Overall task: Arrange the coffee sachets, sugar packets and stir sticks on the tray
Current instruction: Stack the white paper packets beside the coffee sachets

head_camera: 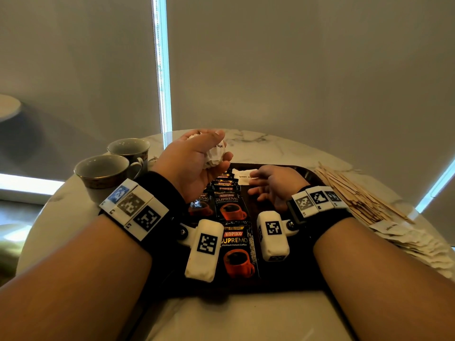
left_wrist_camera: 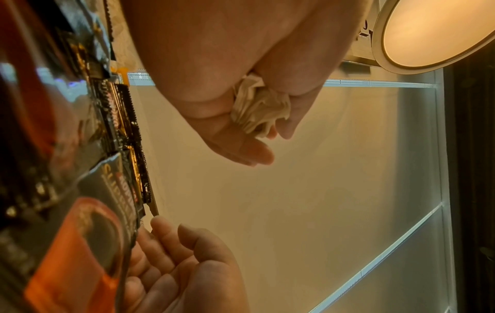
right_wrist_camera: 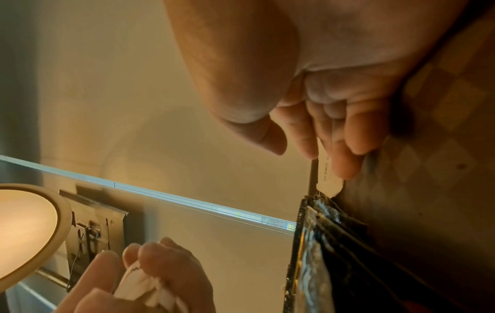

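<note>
2 cups stand off the tray's left. The left hand hovers above the coffee sachets, clutching a bunched wad of white packets. Just right, the right hand presses 1 brown sugar packet flat onto the tray, fingers loosely spread; its long axis runs left-right. Stir sticks wait far right, nearer that hand.
</note>
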A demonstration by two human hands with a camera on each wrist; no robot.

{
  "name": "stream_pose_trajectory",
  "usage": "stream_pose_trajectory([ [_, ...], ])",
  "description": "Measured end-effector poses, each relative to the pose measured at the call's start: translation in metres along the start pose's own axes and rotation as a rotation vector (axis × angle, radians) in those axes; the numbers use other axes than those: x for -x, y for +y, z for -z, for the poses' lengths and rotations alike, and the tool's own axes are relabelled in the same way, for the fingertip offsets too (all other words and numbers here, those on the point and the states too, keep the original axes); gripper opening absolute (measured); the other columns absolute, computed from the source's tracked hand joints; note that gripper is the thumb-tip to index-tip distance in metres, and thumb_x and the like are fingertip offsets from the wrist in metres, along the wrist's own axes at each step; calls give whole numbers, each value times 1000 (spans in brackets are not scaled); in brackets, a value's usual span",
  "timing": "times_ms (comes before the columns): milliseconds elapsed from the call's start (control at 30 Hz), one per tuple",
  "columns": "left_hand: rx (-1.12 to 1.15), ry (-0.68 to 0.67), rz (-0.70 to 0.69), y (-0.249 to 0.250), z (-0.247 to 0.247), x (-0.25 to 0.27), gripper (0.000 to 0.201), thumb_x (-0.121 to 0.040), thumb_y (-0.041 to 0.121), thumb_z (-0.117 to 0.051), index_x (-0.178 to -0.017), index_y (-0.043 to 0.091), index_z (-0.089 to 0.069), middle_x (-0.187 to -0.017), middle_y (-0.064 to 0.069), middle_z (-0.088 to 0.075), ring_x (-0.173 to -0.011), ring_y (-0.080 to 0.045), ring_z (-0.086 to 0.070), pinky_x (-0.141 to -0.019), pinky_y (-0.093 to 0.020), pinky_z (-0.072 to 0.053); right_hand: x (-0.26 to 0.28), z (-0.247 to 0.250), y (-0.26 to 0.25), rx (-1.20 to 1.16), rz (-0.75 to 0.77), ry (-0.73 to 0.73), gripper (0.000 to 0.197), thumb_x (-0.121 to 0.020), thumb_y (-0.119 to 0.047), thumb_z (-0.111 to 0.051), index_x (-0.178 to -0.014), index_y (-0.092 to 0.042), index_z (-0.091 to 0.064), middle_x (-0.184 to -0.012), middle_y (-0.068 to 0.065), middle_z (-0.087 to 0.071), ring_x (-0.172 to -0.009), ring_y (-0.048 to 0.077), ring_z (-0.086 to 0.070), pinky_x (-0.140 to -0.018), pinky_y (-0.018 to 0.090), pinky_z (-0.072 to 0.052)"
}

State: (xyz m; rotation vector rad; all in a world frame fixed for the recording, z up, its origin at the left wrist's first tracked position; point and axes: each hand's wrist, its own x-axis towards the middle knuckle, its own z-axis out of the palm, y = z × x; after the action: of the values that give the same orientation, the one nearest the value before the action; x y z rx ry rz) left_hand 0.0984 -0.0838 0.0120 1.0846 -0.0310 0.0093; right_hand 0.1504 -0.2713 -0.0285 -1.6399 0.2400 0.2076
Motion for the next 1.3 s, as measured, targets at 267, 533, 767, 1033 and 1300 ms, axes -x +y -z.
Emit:
stream_pose_trajectory([
  [267, -12, -4, 1, 0, 0, -1, 19, -94, 20, -69, -109, 10, -63, -106, -15, -64, -77, -23, -71, -54, -25, -55, 0, -2, -5, 156, -29, -41, 17, -102, -19, -49, -102, -6, -61, -95, 8, -62, -56, 15, -56, -46, 24, -38],
  [533, -6, 7, 4, 0, 2, -2, 23, -93, 21, -71, -111, 9, -62, -106, -15, -65, -80, -24, -72, -55, -25, -55, -5, -2, 1, 41, 36, 40, 21, -97, -19, -56, -108, -5, -66, -95, 7, -64, -51, 13, -53, -41, 23, -34],
  [767, 1, 10, 11, 1, 1, -1, 26, -94, 20, -70, -115, 9, -60, -108, -16, -64, -77, -23, -71, -54, -25, -55, -5, -2, -2, 142, -8, -23, 26, -101, -23, -48, -109, -5, -64, -100, 9, -62, -54, 15, -55, -41, 23, -37],
  [1033, -3, 18, 16, 2, 0, 0, 27, -94, 20, -70, -116, 9, -60, -108, -15, -63, -78, -23, -71, -54, -25, -55, -7, 0, -1, 116, -19, -17, 28, -102, -26, -46, -104, -6, -65, -101, 10, -62, -55, 15, -55, -46, 24, -38],
  [1300, 42, -12, 39, 2, -2, 2, 27, -91, 22, -71, -111, 7, -60, -107, -15, -60, -77, -23, -70, -56, -24, -56, -8, 5, 3, -151, 59, 28, 27, -98, -24, -49, -107, -6, -68, -93, 8, -67, -52, 14, -51, -47, 25, -33],
])
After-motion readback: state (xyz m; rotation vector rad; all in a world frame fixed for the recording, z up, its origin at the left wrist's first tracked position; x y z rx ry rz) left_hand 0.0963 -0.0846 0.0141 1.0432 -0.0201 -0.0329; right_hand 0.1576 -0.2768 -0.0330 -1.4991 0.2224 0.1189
